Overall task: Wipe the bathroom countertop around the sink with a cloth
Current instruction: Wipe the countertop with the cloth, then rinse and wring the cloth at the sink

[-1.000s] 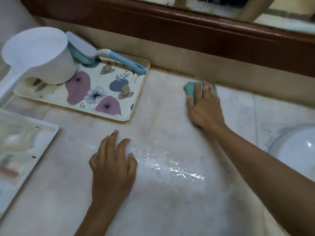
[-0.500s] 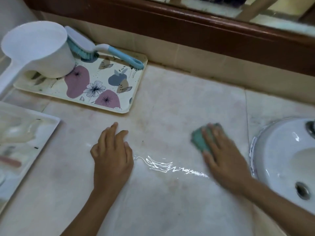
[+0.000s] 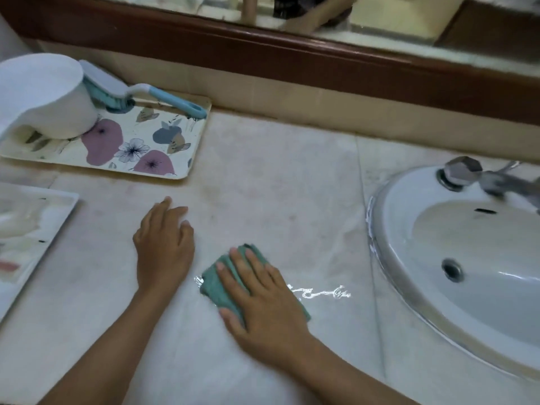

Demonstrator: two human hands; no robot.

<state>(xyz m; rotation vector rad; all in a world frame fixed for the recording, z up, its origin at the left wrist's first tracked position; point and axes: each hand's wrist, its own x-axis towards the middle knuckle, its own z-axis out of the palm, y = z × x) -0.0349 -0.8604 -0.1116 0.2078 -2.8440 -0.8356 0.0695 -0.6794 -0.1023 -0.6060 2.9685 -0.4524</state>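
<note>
Right hand [image 3: 263, 311] lies flat on the cloth [image 3: 216, 285], fingers straight and a bit spread, pressing it to the counter [image 3: 277, 185]. It's just beside the left hand [image 3: 163, 247], which rests palm-down, fingers loosely together, holding nothing. A shiny wet streak [image 3: 321, 292] sits right of the cloth, toward the sink [image 3: 390, 229]. Best bet, probably: keep palm pressure even, sweep through that streak up to the sink rim, overlap passes, and steer clear of the tray [image 3: 195, 141].

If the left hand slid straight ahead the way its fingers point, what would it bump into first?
Probably the flowery tray. The left hand lies flat on the countertop, pointing at the tray's near right corner. It could just miss; the angle is hard to judge.
</note>
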